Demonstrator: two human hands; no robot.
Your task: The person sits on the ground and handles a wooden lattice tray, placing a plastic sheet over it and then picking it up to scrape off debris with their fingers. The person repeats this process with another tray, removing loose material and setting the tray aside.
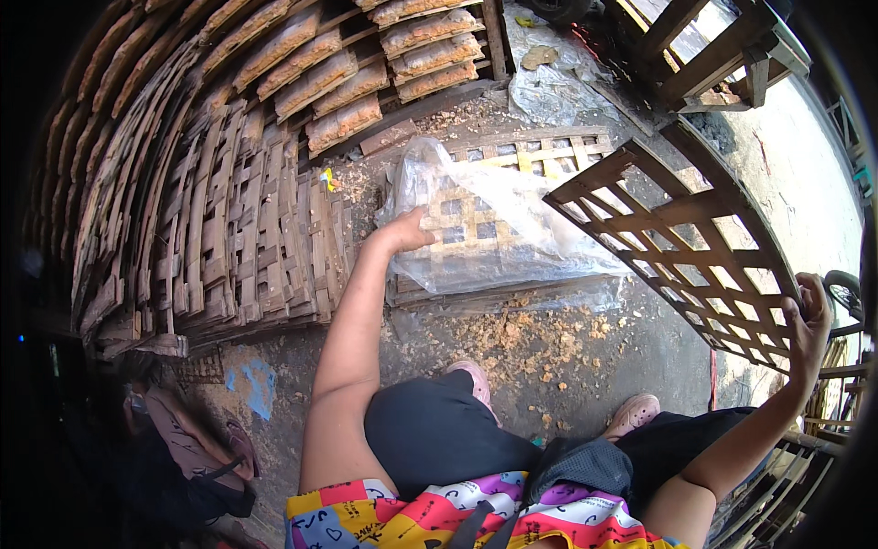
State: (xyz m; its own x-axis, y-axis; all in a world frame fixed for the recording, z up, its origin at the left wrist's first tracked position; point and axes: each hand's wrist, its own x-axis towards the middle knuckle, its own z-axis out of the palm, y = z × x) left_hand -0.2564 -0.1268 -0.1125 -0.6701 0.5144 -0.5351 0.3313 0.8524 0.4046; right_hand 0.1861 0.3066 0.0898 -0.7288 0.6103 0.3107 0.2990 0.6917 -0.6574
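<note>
My right hand (pixel 809 322) grips the near edge of a wooden lattice rack (pixel 706 247), which is tilted up at the right. On the left, my left hand (pixel 409 232) touches a clear plastic sheet (pixel 549 254), thumb and fingers at its left edge; whether they pinch it I cannot tell. The sheet lies crumpled over a low stack of lattice racks (pixel 590 141) on the ground before me. Bare slats show at the stack's far side.
Many lattice racks (pixel 240 226) stand packed together at the left. Behind them, racks bearing orange-brown slabs (pixel 343 123) are piled up. Crumbs (pixel 549 336) litter the floor by my shoes. A person (pixel 192 439) is at lower left, a wooden frame (pixel 713 62) at upper right.
</note>
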